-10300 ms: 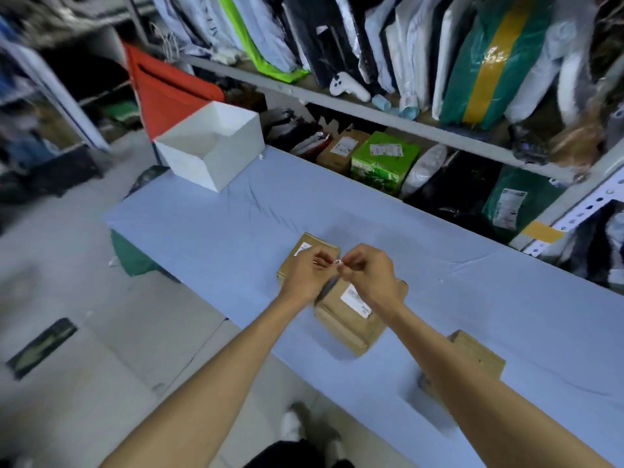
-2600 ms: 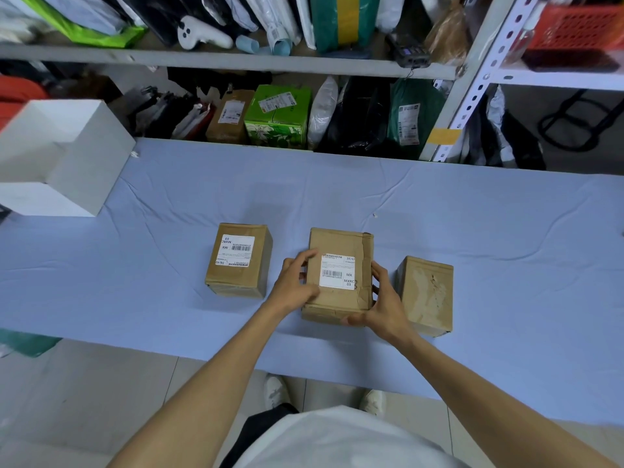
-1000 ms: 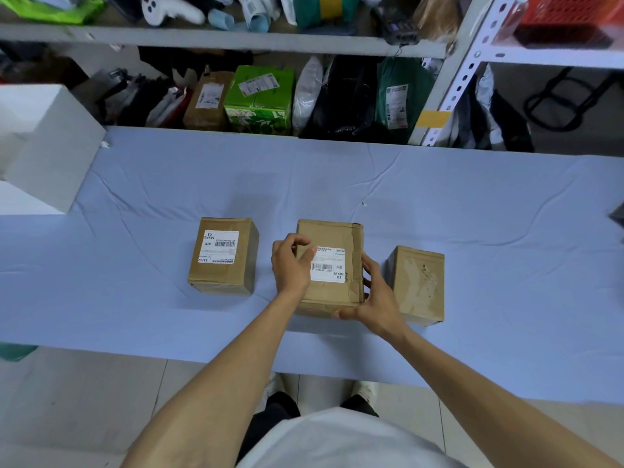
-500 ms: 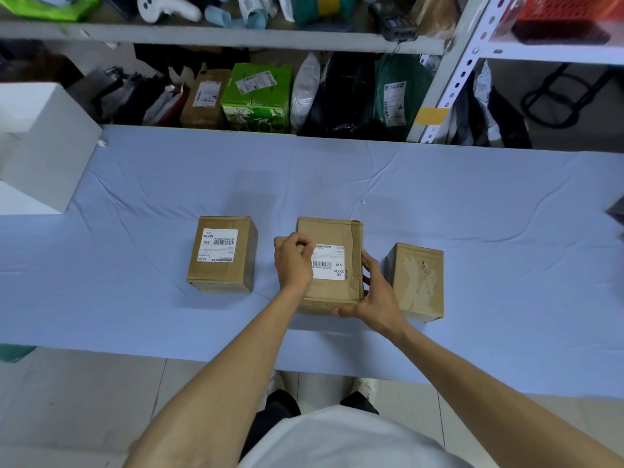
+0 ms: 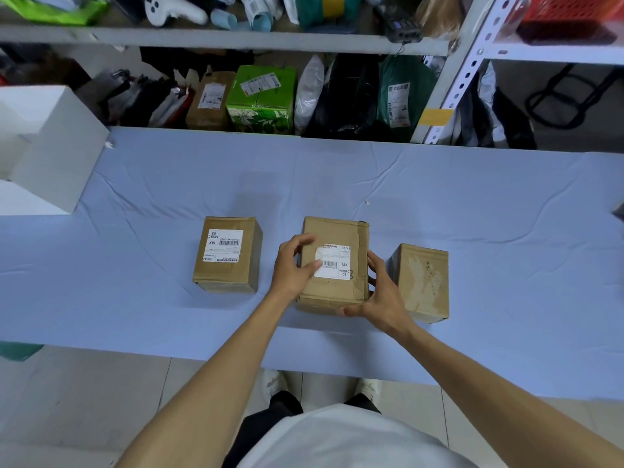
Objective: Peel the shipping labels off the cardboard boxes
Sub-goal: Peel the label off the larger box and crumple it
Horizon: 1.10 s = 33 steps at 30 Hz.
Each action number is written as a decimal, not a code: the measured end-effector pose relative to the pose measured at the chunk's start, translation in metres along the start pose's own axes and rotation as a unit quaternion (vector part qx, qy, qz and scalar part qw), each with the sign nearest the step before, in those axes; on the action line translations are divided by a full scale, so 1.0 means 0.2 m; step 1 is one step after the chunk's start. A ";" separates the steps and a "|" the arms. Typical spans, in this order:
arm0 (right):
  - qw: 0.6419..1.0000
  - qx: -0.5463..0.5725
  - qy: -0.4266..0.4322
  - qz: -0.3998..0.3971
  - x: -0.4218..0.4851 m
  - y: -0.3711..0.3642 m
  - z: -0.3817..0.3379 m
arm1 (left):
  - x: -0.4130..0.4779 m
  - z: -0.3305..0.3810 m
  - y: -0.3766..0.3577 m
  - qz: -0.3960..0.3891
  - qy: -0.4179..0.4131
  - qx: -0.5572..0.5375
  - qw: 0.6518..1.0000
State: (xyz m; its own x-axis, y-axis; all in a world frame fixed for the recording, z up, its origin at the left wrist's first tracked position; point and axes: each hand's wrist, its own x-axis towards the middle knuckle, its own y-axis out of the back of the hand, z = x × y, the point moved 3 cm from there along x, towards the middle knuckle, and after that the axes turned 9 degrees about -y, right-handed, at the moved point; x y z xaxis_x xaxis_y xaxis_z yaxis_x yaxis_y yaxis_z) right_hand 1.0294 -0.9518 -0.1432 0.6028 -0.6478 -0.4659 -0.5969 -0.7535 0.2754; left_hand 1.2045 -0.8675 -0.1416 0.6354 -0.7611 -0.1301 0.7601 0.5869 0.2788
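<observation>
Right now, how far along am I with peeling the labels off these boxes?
One looks done: the right box shows only torn residue on top. In hand: your left hand picks at the middle label on the middle box, which your right hand holds. Left to do: the left box, its label intact.

The location is a parcel storage and packing room. Metal shelving (image 5: 469, 69) with perforated uprights holds a labelled brown parcel (image 5: 209, 99), a green carton (image 5: 260, 99) and plastic mailer bags (image 5: 401, 92). A cloth-covered bench (image 5: 472, 214) carries three cardboard boxes (image 5: 226, 268); the middle box (image 5: 337, 231) bears a barcode label (image 5: 337, 268).
</observation>
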 end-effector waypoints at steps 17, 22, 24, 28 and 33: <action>1.000 -0.013 -0.003 -0.014 0.01 -0.01 -0.01 | -0.16 -0.06 0.08 0.011 0.025 -0.030 0.999; 1.000 -0.013 -0.010 -0.018 0.00 -0.01 -0.01 | -0.06 0.00 0.07 0.028 -0.007 0.025 0.999; 1.000 -0.014 -0.014 -0.019 0.01 -0.01 -0.02 | -0.01 0.02 0.06 0.036 -0.028 0.035 0.998; 1.000 -0.019 -0.015 -0.016 0.01 -0.01 -0.02 | 0.02 0.00 0.04 0.074 -0.038 0.035 0.996; 0.999 -0.019 -0.021 -0.017 0.01 -0.01 -0.02 | 0.03 -0.03 0.02 0.114 -0.022 0.047 0.992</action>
State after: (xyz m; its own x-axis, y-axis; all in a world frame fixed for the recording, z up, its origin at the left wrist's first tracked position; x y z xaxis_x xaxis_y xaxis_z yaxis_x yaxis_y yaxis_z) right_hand 1.0339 -0.9519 -0.1408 0.5988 -0.6172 -0.5104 -0.5552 -0.7792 0.2907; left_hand 1.2115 -0.8685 -0.1463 0.7805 -0.6250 -0.0120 0.5805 0.7177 0.3846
